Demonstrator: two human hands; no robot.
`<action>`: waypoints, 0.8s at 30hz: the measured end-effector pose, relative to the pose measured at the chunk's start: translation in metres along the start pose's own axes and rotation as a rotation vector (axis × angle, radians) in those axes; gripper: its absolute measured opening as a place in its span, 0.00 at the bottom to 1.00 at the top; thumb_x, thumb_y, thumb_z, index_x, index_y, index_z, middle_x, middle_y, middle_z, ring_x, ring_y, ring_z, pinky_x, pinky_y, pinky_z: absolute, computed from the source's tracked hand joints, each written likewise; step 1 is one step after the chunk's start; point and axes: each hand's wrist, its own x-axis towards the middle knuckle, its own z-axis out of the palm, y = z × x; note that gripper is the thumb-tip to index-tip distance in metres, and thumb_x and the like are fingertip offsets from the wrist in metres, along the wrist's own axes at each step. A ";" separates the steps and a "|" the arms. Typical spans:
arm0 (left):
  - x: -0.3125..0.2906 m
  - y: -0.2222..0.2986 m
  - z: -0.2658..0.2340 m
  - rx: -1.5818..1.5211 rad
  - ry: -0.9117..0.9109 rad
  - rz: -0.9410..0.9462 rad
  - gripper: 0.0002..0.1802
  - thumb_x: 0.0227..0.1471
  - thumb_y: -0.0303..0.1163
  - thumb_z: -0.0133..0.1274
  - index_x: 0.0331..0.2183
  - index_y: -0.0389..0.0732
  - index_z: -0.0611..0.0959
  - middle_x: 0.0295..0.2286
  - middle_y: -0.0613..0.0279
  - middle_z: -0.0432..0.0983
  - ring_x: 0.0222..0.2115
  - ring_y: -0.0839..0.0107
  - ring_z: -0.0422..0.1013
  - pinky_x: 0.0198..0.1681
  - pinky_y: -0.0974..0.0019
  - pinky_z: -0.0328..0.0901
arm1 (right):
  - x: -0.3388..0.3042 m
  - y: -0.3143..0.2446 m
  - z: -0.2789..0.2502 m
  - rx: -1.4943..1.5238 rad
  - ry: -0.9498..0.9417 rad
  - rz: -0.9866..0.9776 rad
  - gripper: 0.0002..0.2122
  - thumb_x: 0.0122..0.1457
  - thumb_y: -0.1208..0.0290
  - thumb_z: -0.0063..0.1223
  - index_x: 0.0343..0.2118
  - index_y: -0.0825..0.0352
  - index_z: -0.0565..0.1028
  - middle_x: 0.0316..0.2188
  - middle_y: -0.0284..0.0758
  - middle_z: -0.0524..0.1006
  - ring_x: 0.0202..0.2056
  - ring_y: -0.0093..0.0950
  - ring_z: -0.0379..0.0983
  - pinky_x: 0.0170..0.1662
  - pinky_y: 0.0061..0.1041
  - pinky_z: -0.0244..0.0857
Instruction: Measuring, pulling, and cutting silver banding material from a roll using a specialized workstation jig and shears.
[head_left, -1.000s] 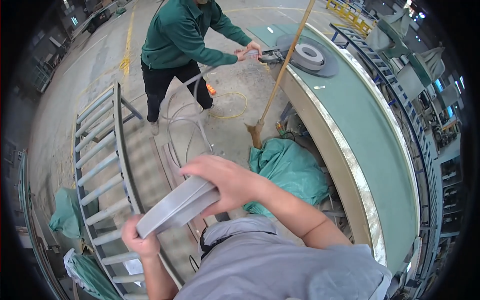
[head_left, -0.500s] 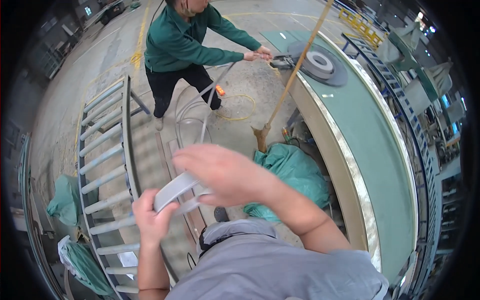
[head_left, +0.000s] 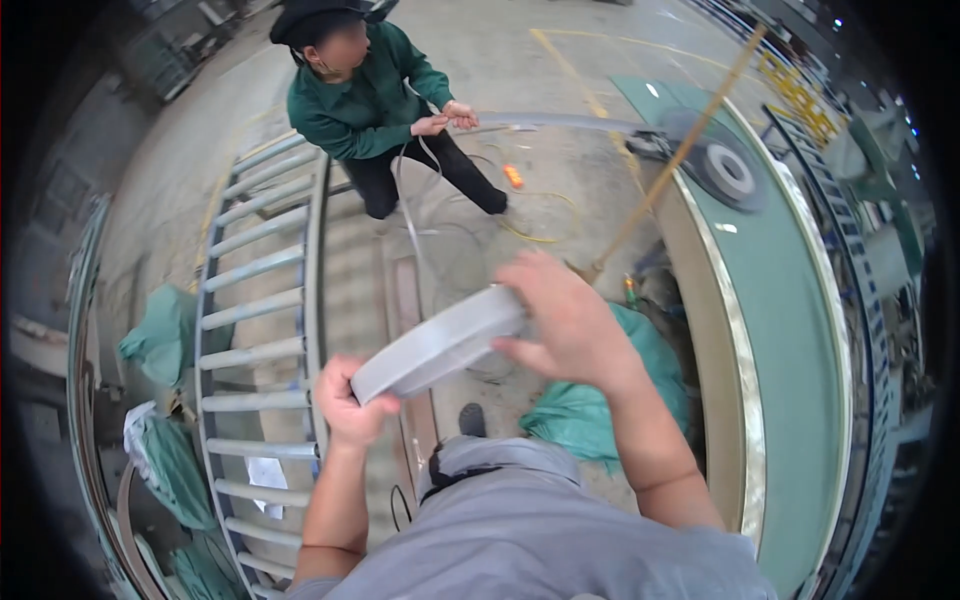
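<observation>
A wide coil of light grey strip (head_left: 440, 340) is held up in front of my waist, tilted with its right end higher. The fingers and thumb of my left hand (head_left: 352, 402) are closed on its left end. My right hand (head_left: 575, 325) is at the right end, fingers over the top and thumb below, slightly blurred. From the coil a thin strip (head_left: 412, 225) runs up toward the hands of a co-worker (head_left: 447, 118) in a green jacket. A taut grey strip (head_left: 560, 121) spans from those hands to a reel (head_left: 728, 172) on the green bench.
At right runs the long green-topped bench (head_left: 770, 330), with a wooden-handled broom (head_left: 690, 140) leaning against it. A green sack (head_left: 625, 395) lies below the bench. A roller conveyor (head_left: 258, 355) stands at left beside more green sacks (head_left: 165, 340). A yellow cable (head_left: 545, 235) crosses the floor.
My hands have moved apart and the coil looks larger and fuller. The co-worker has stepped back leftward from the bench, drawing out a length of strip. My view has shifted.
</observation>
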 end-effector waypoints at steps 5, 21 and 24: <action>0.011 -0.014 -0.002 0.023 0.118 -0.007 0.28 0.37 0.46 0.69 0.32 0.39 0.72 0.21 0.69 0.71 0.21 0.73 0.67 0.26 0.73 0.62 | 0.010 -0.013 0.014 0.175 -0.212 0.180 0.11 0.38 0.67 0.62 0.24 0.64 0.72 0.15 0.35 0.72 0.21 0.38 0.72 0.24 0.31 0.65; 0.022 0.005 -0.046 0.386 -0.405 0.080 0.37 0.25 0.53 0.72 0.32 0.34 0.80 0.26 0.61 0.77 0.29 0.69 0.73 0.33 0.66 0.66 | 0.016 -0.020 0.013 0.206 -0.284 0.039 0.10 0.34 0.71 0.59 0.16 0.62 0.66 0.12 0.32 0.67 0.16 0.36 0.68 0.19 0.32 0.60; 0.038 0.047 0.010 0.438 -0.349 0.078 0.32 0.26 0.47 0.72 0.33 0.35 0.81 0.27 0.59 0.77 0.28 0.67 0.73 0.32 0.68 0.66 | 0.018 -0.021 0.014 0.121 -0.343 0.004 0.11 0.35 0.71 0.59 0.15 0.62 0.65 0.12 0.32 0.67 0.16 0.34 0.68 0.19 0.33 0.60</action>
